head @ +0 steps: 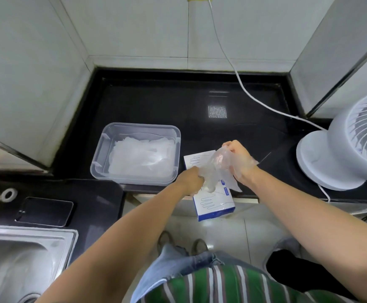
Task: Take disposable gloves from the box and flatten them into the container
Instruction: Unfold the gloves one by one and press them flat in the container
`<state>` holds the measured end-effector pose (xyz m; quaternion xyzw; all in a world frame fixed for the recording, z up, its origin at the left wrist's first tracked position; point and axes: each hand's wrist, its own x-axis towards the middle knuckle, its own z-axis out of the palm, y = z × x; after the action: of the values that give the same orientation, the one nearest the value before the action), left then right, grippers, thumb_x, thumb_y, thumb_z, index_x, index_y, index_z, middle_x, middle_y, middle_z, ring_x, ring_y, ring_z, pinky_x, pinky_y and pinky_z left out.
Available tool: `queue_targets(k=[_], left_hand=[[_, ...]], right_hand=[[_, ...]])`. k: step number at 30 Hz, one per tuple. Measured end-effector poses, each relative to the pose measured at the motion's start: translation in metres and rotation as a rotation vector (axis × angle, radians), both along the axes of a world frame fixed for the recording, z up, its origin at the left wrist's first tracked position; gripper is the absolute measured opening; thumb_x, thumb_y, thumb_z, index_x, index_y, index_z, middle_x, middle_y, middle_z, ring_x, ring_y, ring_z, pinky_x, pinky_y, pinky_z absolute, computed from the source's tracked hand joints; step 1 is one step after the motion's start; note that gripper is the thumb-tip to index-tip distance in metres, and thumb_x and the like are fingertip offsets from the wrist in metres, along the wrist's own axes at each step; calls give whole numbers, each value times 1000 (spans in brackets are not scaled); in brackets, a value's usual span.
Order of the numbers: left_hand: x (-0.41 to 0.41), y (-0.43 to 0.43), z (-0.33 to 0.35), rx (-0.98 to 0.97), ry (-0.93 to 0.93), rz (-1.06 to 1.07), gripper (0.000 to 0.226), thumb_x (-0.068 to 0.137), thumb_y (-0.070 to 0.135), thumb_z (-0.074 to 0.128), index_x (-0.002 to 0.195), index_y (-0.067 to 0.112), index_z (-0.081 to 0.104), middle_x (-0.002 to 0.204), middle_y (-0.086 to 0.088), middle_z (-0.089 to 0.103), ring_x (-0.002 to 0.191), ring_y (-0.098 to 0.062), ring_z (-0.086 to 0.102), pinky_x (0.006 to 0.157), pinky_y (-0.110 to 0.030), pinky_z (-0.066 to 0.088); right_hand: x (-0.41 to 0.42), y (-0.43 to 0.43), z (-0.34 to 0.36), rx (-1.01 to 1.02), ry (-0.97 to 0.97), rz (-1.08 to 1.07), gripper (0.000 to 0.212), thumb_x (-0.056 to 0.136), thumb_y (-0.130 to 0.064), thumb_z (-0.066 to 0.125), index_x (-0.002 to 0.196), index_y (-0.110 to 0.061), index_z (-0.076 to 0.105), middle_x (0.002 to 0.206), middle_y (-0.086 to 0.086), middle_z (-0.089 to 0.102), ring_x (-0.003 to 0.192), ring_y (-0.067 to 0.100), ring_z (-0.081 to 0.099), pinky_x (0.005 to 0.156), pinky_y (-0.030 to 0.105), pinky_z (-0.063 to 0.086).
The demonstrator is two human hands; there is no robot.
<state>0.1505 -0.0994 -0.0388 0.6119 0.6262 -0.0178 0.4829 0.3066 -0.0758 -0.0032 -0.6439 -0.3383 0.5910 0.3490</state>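
Note:
A white and blue glove box (213,202) lies flat at the counter's front edge, partly overhanging it. Above the box both hands hold one clear disposable glove (216,169). My left hand (190,179) pinches its lower part, and my right hand (240,160) grips its upper part, with thin plastic draped over that hand. To the left stands a clear plastic container (99,158) holding a flat pile of several clear gloves (142,158).
A white fan (342,149) stands at the right with its cable (239,77) running across the black counter to the wall. At the left are a steel sink (18,259), a dark phone (44,212) and a tape roll (8,194). Tiled walls enclose the counter.

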Motion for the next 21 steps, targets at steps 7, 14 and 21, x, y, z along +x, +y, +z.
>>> queue_targets(k=[7, 14, 21], left_hand=[[7, 15, 21, 351, -270, 188, 56, 89, 26, 68, 140, 26, 42, 140, -8, 44, 124, -25, 51, 103, -38, 47], [-16, 29, 41, 626, -412, 340, 8, 91, 21, 64, 95, 19, 71, 113, 5, 53, 100, -3, 52, 90, -18, 45], [-45, 36, 53, 412, -541, 524, 23, 95, 15, 57, 95, -8, 58, 75, -13, 59, 56, -13, 61, 54, -24, 52]], right_hand=[[4, 0, 6, -181, 41, -100, 21, 102, -20, 38, 85, -16, 49, 76, 2, 54, 67, 10, 54, 49, 21, 48], [10, -1, -1, -155, 127, 153, 16, 104, -21, 42, 92, -11, 46, 51, -4, 34, 45, 7, 24, 52, 25, 23], [-11, 8, 0, -129, 2, 275, 27, 98, -37, 51, 103, -13, 62, 85, 3, 61, 77, 16, 57, 70, 28, 50]])
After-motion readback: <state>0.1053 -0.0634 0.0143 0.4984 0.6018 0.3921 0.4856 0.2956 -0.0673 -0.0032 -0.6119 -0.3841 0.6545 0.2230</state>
